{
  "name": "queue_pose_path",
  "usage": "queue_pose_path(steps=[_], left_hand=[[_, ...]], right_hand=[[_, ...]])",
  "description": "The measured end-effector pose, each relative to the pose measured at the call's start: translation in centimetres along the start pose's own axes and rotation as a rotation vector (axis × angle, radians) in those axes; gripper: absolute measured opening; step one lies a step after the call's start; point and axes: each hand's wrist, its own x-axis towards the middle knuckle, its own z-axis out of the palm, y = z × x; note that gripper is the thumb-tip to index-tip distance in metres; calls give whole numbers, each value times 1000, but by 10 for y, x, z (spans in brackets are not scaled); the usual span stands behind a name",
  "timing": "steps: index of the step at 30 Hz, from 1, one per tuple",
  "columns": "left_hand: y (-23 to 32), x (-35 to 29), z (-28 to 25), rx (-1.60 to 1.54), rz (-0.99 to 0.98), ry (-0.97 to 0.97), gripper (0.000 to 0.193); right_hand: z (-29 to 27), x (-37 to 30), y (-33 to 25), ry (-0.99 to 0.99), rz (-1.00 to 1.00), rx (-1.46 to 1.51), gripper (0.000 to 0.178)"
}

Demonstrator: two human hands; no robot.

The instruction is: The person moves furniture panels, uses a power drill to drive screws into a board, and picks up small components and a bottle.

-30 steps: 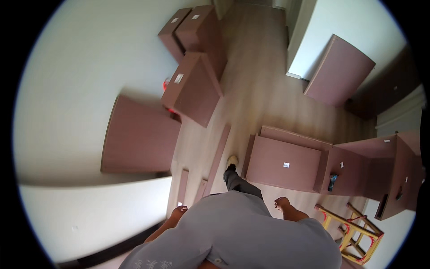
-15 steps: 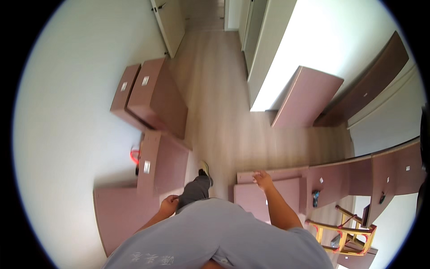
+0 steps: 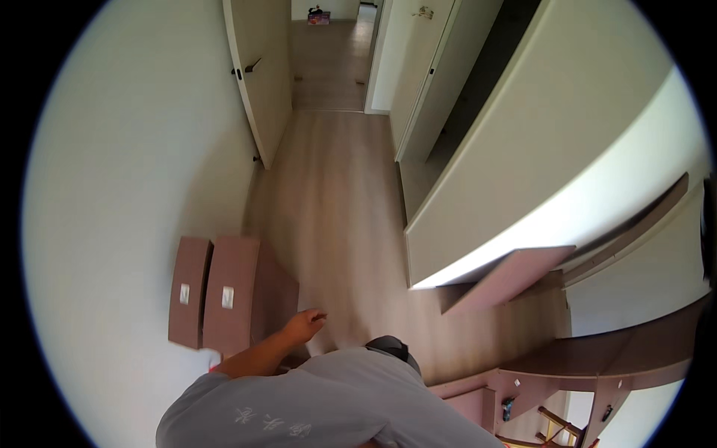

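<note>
My left hand (image 3: 308,325) swings out ahead of my body with its fingers curled in, and nothing shows in them. It hovers over the wood floor, just beside the right edge of a tall reddish-brown box-shaped piece (image 3: 228,322) with a white label. A narrower piece of the same colour (image 3: 187,313) stands against it on the left, near the wall. My right hand is out of sight, hidden below or behind my grey shirt.
A white door (image 3: 261,82) stands ajar at the far left, beside a doorway. A dark opening (image 3: 478,82) lies to the right. A brown panel (image 3: 508,280) leans at the wall's corner. Brown furniture boards (image 3: 635,347) and a yellow wooden frame (image 3: 554,429) fill the lower right.
My body has moved forward towards the doorway, so the boxes and leaning panel sit lower in view. My left hand has swung forward; my right hand has left the picture.
</note>
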Motion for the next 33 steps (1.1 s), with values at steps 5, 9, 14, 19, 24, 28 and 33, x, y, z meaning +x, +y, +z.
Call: queue_pose_path(steps=[5, 9, 14, 19, 24, 28, 33], left_hand=[[0, 182, -100, 34, 2, 39, 42], [-15, 302, -162, 70, -133, 128, 39], [-95, 348, -241, 623, 62, -45, 30], [-75, 377, -295, 112, -515, 279, 27], [-101, 504, -373, 88, -714, 146, 25], [-122, 662, -482, 124, -703, 78, 24], [-61, 934, -724, -307, -619, 474, 22]], right_hand=[[-9, 107, -180, -57, -45, -16, 27], [-33, 239, -307, -141, -29, -236, 28], [-89, 416, -560, -204, -239, -445, 31], [-141, 442, -924, 3, -443, 241, 7], [-139, 460, -1138, 7, -517, 411, 9], [-113, 508, -1156, -148, -273, 328, 20], [-85, 550, -1201, -160, -105, -130, 26]])
